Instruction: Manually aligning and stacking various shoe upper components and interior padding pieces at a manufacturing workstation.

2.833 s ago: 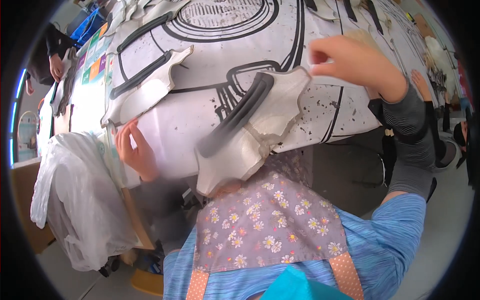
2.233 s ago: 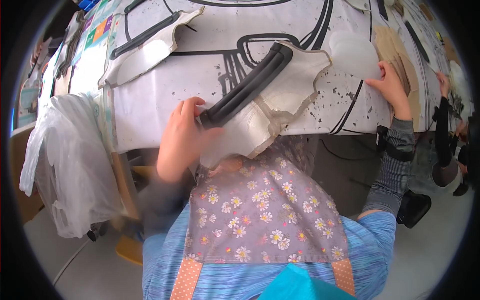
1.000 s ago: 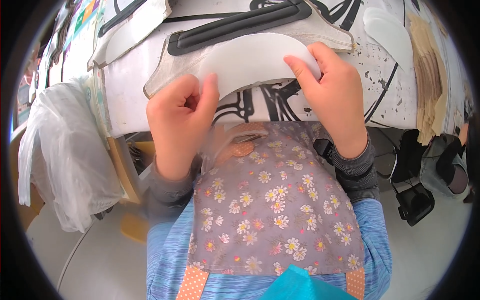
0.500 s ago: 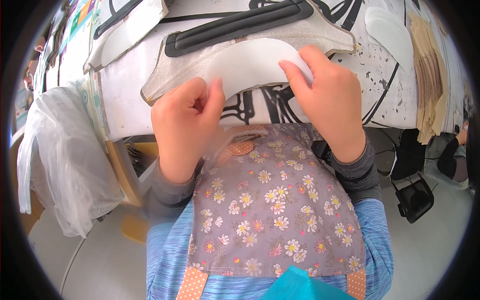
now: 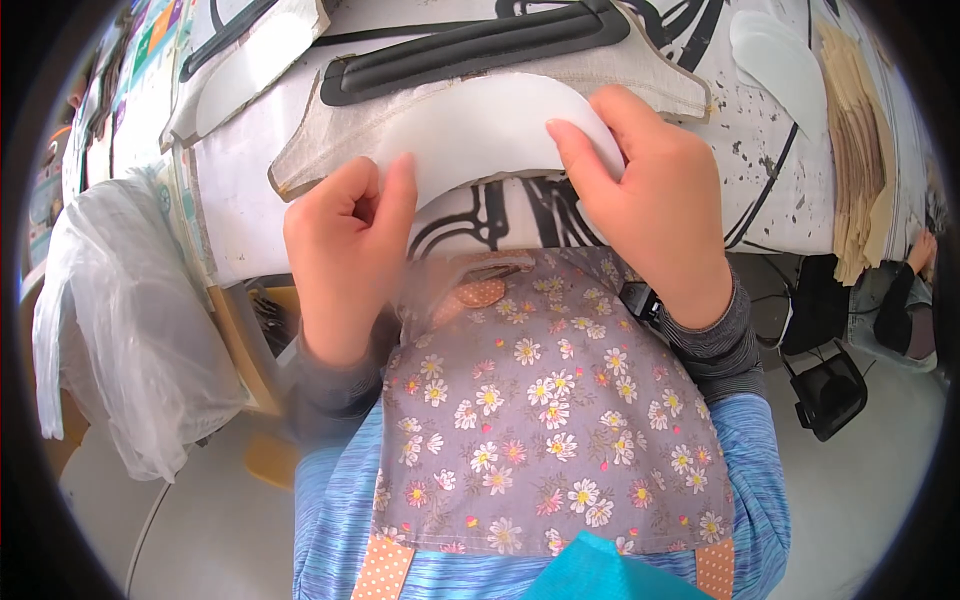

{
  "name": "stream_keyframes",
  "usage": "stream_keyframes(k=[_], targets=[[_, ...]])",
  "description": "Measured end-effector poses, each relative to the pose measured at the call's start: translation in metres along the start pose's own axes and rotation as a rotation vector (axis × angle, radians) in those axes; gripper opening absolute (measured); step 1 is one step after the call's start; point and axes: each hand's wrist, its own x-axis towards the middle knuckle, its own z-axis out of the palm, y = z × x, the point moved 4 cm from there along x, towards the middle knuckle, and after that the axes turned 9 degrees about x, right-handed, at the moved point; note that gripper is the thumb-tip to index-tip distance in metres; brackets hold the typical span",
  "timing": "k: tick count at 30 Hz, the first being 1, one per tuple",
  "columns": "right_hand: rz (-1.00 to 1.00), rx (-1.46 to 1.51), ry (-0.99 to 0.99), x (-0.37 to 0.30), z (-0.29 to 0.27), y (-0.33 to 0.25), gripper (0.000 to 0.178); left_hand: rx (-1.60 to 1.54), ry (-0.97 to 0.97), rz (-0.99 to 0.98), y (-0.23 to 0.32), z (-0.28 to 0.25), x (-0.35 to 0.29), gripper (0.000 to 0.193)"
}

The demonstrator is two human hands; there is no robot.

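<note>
A curved white sheet piece (image 5: 480,130), smooth and crescent-shaped, is held between my two hands above the table's near edge. My left hand (image 5: 345,215) pinches its left end between thumb and curled fingers. Its right end is gripped by my right hand (image 5: 640,165), thumb on top and fingers behind. Just beyond, partly covered by the white piece, lies a beige fabric panel (image 5: 330,135) with stitched seams. A long black padded strip (image 5: 470,52) is fixed along that panel's far side.
Another beige panel with a white piece (image 5: 245,80) lies at the far left. White curved pieces (image 5: 775,60) are stacked at the right, beside a pile of tan fabric (image 5: 850,150). A clear plastic bag (image 5: 130,320) hangs at the left. Another person's arm (image 5: 905,285) shows far right.
My left hand has moved slightly left, and the white piece is drawn wider and a little flatter. The beige panel has shifted a bit left. My right hand has barely moved.
</note>
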Motion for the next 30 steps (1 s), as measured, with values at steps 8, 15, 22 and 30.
stream_keyframes(k=[8, 15, 22, 30], targets=[[0.022, 0.376, 0.138, -0.002, -0.018, -0.008, 0.016, -0.36, 0.072, -0.05, 0.002, -0.01, -0.004, 0.044], [0.031, 0.498, 0.072, -0.005, -0.018, -0.006, 0.017, -0.175, 0.101, -0.021, -0.006, -0.012, -0.006, 0.046], [-0.02, 0.1, 0.0, -0.008, -0.004, 0.002, 0.023, 0.004, 0.089, 0.089, 0.001, -0.007, -0.013, 0.044], [-0.014, 0.056, -0.036, -0.011, -0.001, 0.007, 0.025, 0.12, 0.074, 0.16, 0.007, 0.001, -0.015, 0.041]])
